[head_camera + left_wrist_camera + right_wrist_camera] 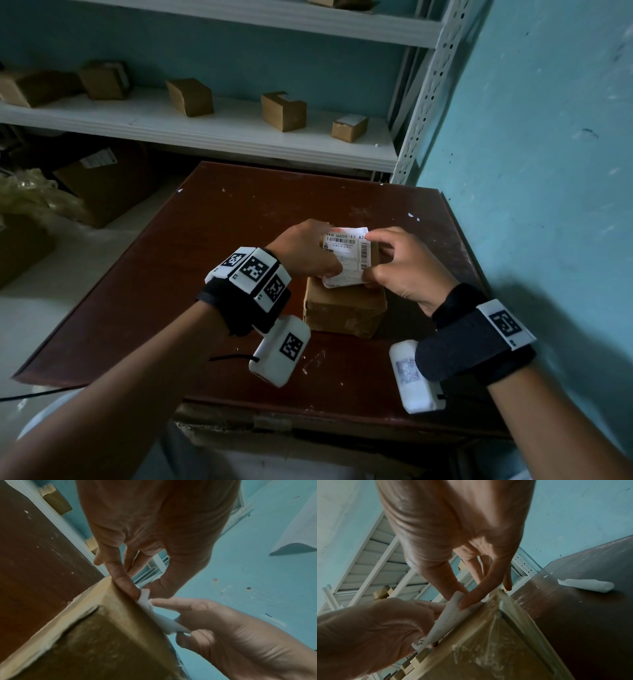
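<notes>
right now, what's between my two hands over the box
The white shipping label: the left hand pinches its left edge, the right hand its right edge, over the cardboard box. The head view shows it best.

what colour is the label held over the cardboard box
The label is white with black barcodes and printed text; it shows best in the head view.

I count two hands, my left hand point(301, 253) and my right hand point(400, 270), and one white label point(346, 257). One cardboard box point(344, 308) sits on one table point(171, 274). Five small boxes point(283, 110) line one shelf point(222, 126). One paper curl point(585, 585) lies on the table.
</notes>
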`<state>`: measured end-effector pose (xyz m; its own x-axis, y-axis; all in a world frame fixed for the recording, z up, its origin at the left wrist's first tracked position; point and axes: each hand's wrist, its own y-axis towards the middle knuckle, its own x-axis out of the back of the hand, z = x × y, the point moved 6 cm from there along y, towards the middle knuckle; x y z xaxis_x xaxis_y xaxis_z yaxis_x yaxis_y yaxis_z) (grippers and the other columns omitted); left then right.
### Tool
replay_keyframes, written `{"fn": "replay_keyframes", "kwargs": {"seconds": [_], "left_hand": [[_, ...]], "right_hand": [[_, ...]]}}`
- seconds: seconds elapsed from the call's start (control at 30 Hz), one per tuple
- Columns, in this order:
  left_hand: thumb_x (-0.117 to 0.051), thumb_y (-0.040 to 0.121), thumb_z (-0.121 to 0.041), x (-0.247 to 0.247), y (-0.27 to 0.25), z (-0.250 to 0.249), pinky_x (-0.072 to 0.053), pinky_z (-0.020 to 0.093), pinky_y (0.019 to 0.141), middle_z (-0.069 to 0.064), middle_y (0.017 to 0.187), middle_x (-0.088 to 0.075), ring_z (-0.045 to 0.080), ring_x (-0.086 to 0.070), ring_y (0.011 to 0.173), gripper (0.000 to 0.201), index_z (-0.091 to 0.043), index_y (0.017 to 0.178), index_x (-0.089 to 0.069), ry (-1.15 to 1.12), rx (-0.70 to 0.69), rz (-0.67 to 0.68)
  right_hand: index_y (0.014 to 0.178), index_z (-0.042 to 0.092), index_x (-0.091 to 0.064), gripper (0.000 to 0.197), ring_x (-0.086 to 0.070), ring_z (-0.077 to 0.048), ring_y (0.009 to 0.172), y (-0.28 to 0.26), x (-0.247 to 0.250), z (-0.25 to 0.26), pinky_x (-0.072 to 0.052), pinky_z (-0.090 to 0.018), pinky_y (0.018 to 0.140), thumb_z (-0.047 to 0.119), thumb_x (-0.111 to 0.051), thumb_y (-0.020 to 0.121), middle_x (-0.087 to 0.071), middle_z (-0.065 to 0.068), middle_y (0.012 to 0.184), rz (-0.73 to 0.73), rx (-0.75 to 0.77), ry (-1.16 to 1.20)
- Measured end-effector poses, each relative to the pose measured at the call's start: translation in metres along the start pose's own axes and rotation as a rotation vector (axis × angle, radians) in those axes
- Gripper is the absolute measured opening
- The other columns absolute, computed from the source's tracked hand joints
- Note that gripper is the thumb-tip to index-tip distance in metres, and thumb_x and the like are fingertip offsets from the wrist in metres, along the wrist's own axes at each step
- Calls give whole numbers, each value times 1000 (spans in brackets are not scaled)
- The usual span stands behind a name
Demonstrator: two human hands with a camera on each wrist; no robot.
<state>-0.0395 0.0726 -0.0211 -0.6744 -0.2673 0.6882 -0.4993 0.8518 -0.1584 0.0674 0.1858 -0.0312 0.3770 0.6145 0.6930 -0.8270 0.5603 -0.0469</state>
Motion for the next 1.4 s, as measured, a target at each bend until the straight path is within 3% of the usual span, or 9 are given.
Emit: {"fn": "replay_keyframes", "kwargs": {"seconds": [0.1, 0.27, 0.5, 0.63, 0.77, 0.87, 1.1, 1.23, 1.4], "left_hand": [[-71, 77, -9, 0, 1, 0, -56, 20, 70, -1, 111, -67, 9, -65, 87, 44, -12, 119, -59, 22, -9, 11], [-69, 80, -8, 3, -1, -3, -47, 11, 64, -9, 110, -56, 9, -57, 89, 48, -7, 125, -54, 24, -6, -4], [-70, 78, -9, -2, 0, 1, -53, 15, 64, 1, 110, -67, 8, -65, 84, 45, -11, 121, -57, 4, 0, 28], [-71, 78, -9, -3, -2, 0, -54, 19, 70, -1, 111, -66, 13, -65, 93, 47, -13, 123, -56, 24, 8, 8], [-70, 78, -9, -2, -2, -2, -46, 13, 64, 0, 117, -60, 11, -56, 90, 51, -11, 126, -54, 58, 10, -25], [-71, 77, -9, -3, -2, -1, -47, 12, 60, -2, 114, -63, 9, -59, 86, 48, -12, 122, -56, 70, 0, -16], [-70, 77, -11, -4, -1, -2, -48, 12, 59, -10, 110, -59, 7, -58, 84, 49, -14, 123, -56, 79, -1, -19], [-71, 74, -12, -4, 2, -1, -51, 17, 62, -1, 105, -69, 11, -66, 88, 43, -15, 115, -60, 92, -10, 11], [-71, 75, -12, -2, 3, -2, -49, 18, 63, 0, 105, -68, 13, -66, 90, 40, -14, 114, -61, 86, -16, 14]], "right_hand": [[139, 13, -50, 70, -40, -17, 134, 0, 1, 0, -42, -31, 104, 9, -78, 75, -45, 5, 141, 1, 0, -13], [139, 13, -51, 71, -41, -17, 133, 0, 5, 0, -44, -26, 96, 8, -79, 73, -46, 4, 139, -11, -13, 34], [141, 11, -48, 70, -42, -10, 117, -6, 3, 2, -43, -4, 49, 4, -76, 77, -45, 2, 139, 27, -45, 38], [143, 13, -46, 71, -43, -14, 128, -6, 2, 2, -37, -10, 61, 9, -76, 78, -44, 4, 141, 19, -46, -33], [140, 12, -48, 69, -41, -11, 119, -8, 3, 5, -36, -19, 82, 9, -76, 77, -45, 3, 139, 7, -32, -47], [141, 11, -48, 68, -40, -12, 121, -10, 2, 8, -36, -14, 75, 7, -75, 78, -44, 2, 139, 22, -23, -59], [139, 9, -48, 65, -40, -14, 122, -11, 2, 11, -38, -21, 83, 8, -74, 79, -43, -1, 138, 25, -19, -87], [141, 11, -48, 68, -40, -10, 117, -10, 4, 11, -34, -10, 65, 12, -76, 79, -44, 1, 139, 16, -33, -82], [140, 11, -48, 69, -39, -6, 111, -9, 6, 8, -32, -10, 66, 14, -78, 78, -46, 2, 138, -3, -35, -69]]}}
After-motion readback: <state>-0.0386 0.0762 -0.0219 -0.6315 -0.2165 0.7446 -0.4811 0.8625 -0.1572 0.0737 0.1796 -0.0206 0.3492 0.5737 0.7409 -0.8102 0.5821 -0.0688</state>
